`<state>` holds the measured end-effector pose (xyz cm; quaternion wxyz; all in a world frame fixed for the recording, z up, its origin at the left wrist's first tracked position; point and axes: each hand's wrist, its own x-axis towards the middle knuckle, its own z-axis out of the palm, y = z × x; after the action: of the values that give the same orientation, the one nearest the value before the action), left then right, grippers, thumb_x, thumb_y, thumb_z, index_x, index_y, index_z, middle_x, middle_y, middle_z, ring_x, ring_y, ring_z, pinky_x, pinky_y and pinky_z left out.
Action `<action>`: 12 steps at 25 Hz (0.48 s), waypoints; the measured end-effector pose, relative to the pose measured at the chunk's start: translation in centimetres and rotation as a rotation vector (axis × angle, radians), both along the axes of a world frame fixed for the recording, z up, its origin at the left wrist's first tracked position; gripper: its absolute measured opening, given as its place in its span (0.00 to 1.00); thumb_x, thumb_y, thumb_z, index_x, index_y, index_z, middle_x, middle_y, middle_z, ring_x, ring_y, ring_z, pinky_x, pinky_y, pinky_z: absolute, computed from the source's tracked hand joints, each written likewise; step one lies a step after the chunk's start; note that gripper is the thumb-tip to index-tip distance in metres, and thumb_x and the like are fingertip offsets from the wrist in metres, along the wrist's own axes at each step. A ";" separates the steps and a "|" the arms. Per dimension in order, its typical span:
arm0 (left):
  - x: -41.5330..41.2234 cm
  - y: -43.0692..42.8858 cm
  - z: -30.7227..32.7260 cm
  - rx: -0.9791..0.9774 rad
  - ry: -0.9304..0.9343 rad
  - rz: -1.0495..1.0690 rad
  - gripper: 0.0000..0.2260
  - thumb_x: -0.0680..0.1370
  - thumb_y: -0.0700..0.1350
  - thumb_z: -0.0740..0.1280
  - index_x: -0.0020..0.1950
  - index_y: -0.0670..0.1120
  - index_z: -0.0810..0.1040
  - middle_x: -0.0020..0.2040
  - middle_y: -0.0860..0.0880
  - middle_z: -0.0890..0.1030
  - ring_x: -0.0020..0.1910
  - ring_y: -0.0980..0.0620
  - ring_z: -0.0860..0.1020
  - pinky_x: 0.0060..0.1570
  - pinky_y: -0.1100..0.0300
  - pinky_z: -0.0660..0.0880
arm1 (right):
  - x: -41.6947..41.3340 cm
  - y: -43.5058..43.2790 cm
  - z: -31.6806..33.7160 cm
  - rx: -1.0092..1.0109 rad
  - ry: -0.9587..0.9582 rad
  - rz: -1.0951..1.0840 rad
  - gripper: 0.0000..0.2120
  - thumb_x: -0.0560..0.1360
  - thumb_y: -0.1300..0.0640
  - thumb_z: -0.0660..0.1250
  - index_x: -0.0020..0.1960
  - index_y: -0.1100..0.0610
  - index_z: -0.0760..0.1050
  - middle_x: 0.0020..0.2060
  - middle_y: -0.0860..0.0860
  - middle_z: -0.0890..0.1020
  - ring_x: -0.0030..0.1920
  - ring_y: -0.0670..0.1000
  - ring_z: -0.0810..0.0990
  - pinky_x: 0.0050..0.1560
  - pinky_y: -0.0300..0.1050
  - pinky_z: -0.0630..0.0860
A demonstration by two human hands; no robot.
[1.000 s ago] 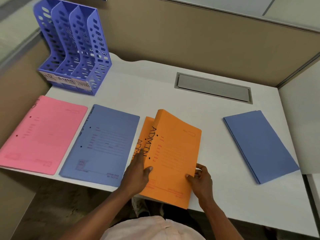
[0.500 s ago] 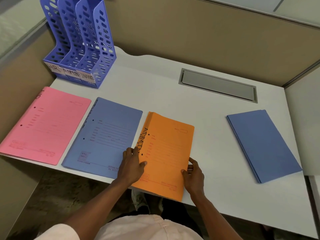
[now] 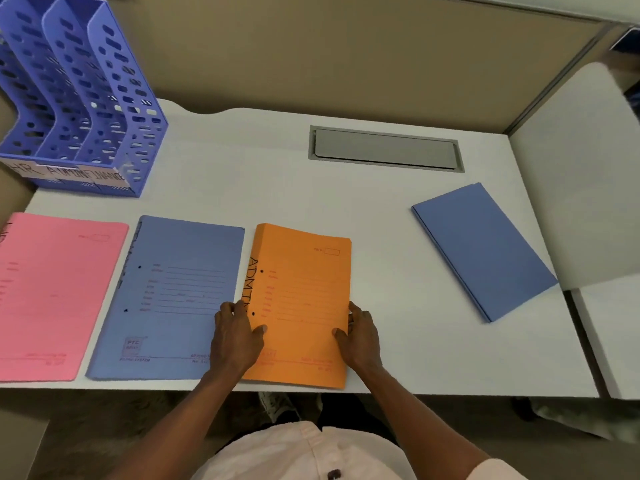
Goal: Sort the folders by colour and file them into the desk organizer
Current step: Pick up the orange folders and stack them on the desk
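I see both hands, left hand (image 3: 239,336) and right hand (image 3: 360,336), grasping the orange folder (image 3: 301,306) by its long edges, organizer (image 3: 83,109) far left.

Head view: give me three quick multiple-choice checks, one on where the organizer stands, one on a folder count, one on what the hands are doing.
1. Where does the desk organizer stand?
A. far left corner of the desk
B. near right corner
C. desk centre

2. How many blue folders or blue stacks lie on the desk?
A. one
B. two
C. three

3. What state is the orange folder in?
A. standing in the organizer
B. lying on the desk, a hand at each side edge
C. lifted clear of the desk

Answers:
1 A: it stands far left against the partition.
2 B: a printed blue folder lies beside the pink folder, a plain blue folder to the right.
3 B: the left hand and right hand press its edges.
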<state>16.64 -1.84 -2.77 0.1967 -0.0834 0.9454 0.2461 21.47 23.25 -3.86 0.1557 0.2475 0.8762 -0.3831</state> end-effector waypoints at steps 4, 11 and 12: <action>0.0 0.3 0.1 -0.040 -0.020 0.003 0.27 0.78 0.52 0.74 0.71 0.42 0.69 0.66 0.41 0.72 0.66 0.40 0.72 0.54 0.43 0.79 | 0.3 0.8 0.4 0.026 -0.007 0.051 0.34 0.81 0.53 0.69 0.84 0.53 0.60 0.66 0.53 0.73 0.62 0.53 0.80 0.59 0.49 0.80; -0.5 3.0 1.8 -0.108 0.202 -0.196 0.20 0.76 0.47 0.75 0.65 0.40 0.78 0.63 0.39 0.78 0.66 0.38 0.72 0.59 0.40 0.76 | 3.1 5.1 1.2 0.049 0.058 -0.197 0.27 0.78 0.53 0.75 0.74 0.51 0.71 0.60 0.50 0.80 0.52 0.47 0.81 0.54 0.41 0.78; -0.6 3.6 2.2 -0.065 0.208 -0.212 0.16 0.77 0.48 0.75 0.61 0.42 0.81 0.61 0.41 0.80 0.64 0.40 0.73 0.58 0.42 0.76 | 3.3 6.1 1.5 0.038 0.060 -0.240 0.25 0.79 0.54 0.75 0.73 0.51 0.72 0.59 0.49 0.81 0.52 0.47 0.82 0.56 0.42 0.79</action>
<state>16.03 1.80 -0.61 0.1196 0.0364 0.9717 0.2006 24.77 29.36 -2.35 0.0778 0.3418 0.8516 -0.3897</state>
